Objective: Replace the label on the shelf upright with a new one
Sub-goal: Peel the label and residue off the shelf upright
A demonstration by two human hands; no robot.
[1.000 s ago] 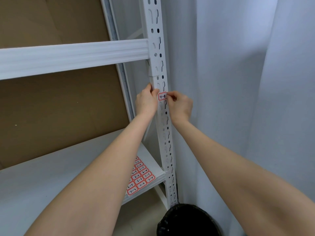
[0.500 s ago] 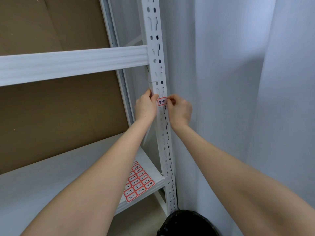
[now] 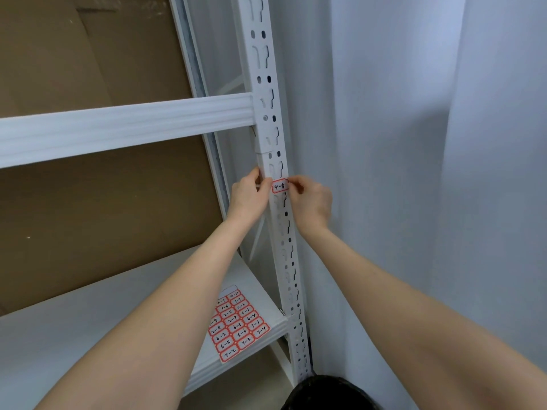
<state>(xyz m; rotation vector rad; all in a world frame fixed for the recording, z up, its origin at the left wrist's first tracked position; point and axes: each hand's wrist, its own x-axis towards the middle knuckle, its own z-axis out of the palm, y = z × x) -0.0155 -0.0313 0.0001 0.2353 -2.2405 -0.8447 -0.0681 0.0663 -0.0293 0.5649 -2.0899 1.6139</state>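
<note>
Head view. White metal upright (image 3: 268,93), painted, punched with keyhole slots and small oval holes in pairs down its face. Label (image 3: 279,186) sits on the upright's front face, just below the joint under the beam (image 3: 118,128): small paper rectangle, rounded corners, red border, black handwritten "4-8", upright and roughly level.

Left hand (image 3: 248,196) grips the upright's left edge at label height, fingers curled round behind it, thumb tip touching or just beside the label's left edge, can't tell which. Right hand (image 3: 310,202) has fingers curled tight, fingertips pinching the label's right edge against the upright.

Beam is white, ribbed lengthwise, meets the upright from the left. Below, a smooth white shelf (image 3: 88,321) with a sheet (image 3: 239,324) of matching red-bordered labels lying flat near its right front corner, handwritten codes in two columns. Brown matte cardboard (image 3: 88,217) behind the shelves. Pale curtain (image 3: 414,173) in soft vertical folds on the right. Dark rounded thing (image 3: 325,392) at the bottom edge, blurry.
</note>
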